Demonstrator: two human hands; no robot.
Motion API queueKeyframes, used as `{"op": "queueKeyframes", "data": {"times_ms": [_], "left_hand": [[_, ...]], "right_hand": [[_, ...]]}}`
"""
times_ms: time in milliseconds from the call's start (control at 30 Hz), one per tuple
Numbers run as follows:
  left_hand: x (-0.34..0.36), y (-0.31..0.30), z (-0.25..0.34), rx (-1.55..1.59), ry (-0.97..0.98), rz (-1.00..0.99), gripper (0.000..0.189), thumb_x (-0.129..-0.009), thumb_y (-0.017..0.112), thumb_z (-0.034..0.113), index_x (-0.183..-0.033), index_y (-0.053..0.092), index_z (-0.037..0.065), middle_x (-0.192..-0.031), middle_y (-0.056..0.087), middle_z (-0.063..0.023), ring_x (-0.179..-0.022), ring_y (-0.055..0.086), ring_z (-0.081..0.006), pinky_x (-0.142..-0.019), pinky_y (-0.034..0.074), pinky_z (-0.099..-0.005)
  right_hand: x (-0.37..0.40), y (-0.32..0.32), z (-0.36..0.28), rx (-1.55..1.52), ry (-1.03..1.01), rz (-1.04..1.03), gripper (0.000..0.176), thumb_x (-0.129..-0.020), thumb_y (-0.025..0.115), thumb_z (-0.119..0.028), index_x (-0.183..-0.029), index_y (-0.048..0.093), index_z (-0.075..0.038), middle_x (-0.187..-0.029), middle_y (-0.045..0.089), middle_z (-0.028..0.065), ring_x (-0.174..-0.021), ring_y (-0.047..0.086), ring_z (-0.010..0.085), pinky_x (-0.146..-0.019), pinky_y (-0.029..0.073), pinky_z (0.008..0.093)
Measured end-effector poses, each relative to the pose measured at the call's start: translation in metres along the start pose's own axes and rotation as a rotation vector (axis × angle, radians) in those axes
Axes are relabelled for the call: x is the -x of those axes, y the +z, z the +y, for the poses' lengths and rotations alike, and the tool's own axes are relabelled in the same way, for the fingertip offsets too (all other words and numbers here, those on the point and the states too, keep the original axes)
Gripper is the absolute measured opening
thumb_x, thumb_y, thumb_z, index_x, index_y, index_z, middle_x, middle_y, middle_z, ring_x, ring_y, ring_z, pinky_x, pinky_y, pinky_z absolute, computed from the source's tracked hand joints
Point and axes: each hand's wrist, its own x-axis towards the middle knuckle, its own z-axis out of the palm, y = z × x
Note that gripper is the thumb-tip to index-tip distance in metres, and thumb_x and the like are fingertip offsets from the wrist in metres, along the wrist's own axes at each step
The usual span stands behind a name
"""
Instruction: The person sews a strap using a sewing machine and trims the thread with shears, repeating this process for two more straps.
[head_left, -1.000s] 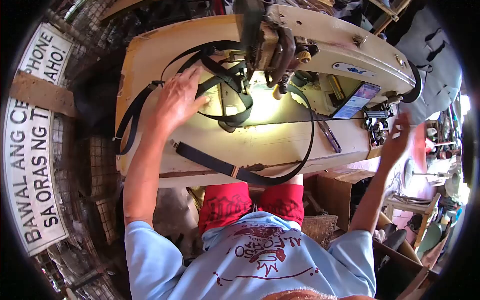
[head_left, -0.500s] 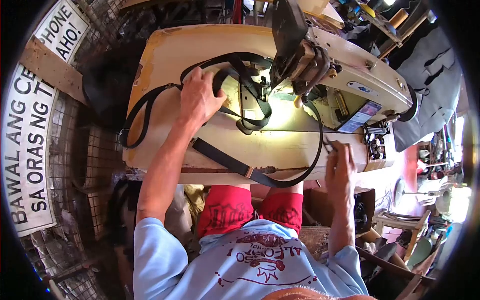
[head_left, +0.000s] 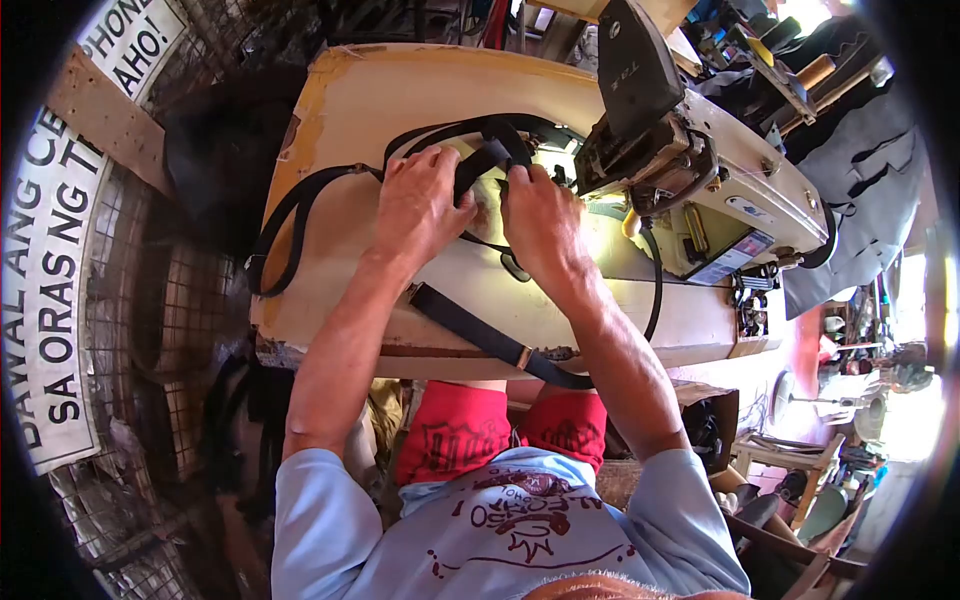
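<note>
A long black strap [head_left: 480,165] lies looped on the sewing machine's bed, beside the needle area. My left hand [head_left: 425,205] is closed around a raised fold of it, left of the machine head. Close by on the right, my right hand [head_left: 545,215] has its fingers pressed together against the strap; what they pinch is hidden. The sewing machine [head_left: 660,150] has a dark head and a pale arm, and its lamp lights the bed. Nearer me, another strap length with a metal slider [head_left: 525,357] runs along the front edge.
A phone [head_left: 730,257] leans against the machine's arm, with a small box of metal parts [head_left: 755,305] in front of it. More looped strap [head_left: 295,225] hangs at the left of the pale tabletop [head_left: 340,120]. A lettered sign [head_left: 65,290] stands by wire mesh.
My right hand has moved from the table's front right up to the strap beside my left hand. My left hand has shifted slightly right, with the strap fold raised. The view has turned slightly.
</note>
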Motion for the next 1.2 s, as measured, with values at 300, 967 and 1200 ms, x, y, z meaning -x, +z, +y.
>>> {"op": "queueKeyframes", "data": {"times_ms": [300, 967, 1200], "left_hand": [[0.000, 0.008, 0.001, -0.050, -0.008, 0.081, 0.040, -0.075, 0.074, 0.023, -0.106, 0.060, 0.003, -0.102, 0.066, -0.0118, -0.100, 0.063, -0.0271, -0.093, 0.044, -0.0412], [-0.026, -0.045, -0.008, 0.469, -0.067, 0.157, 0.039, -0.088, 0.068, 0.014, -0.123, 0.060, 0.001, -0.113, 0.065, -0.0208, -0.104, 0.064, -0.0337, -0.092, 0.049, -0.0392], [-0.055, -0.107, -0.019, 0.454, -0.201, 0.264, 0.039, -0.101, 0.057, 0.029, -0.129, 0.056, 0.003, -0.113, 0.064, -0.0027, -0.104, 0.057, -0.0111, -0.090, 0.045, -0.0270]], "right_hand": [[0.064, -0.045, 0.013, -0.122, 0.112, 0.140, 0.016, -0.089, 0.063, -0.018, -0.097, 0.056, -0.006, -0.088, 0.058, 0.0132, -0.069, 0.065, 0.0336, -0.055, 0.054, 0.0428], [0.221, -0.040, 0.171, -0.131, 0.527, 0.242, 0.025, -0.092, 0.067, -0.022, -0.112, 0.065, -0.007, -0.091, 0.060, 0.0140, -0.077, 0.061, 0.0327, -0.068, 0.049, 0.0433], [0.211, -0.021, 0.184, -0.156, 0.503, 0.354, 0.025, -0.094, 0.064, -0.019, -0.115, 0.066, -0.006, -0.092, 0.061, 0.0142, -0.083, 0.059, 0.0317, -0.074, 0.047, 0.0419]]}}
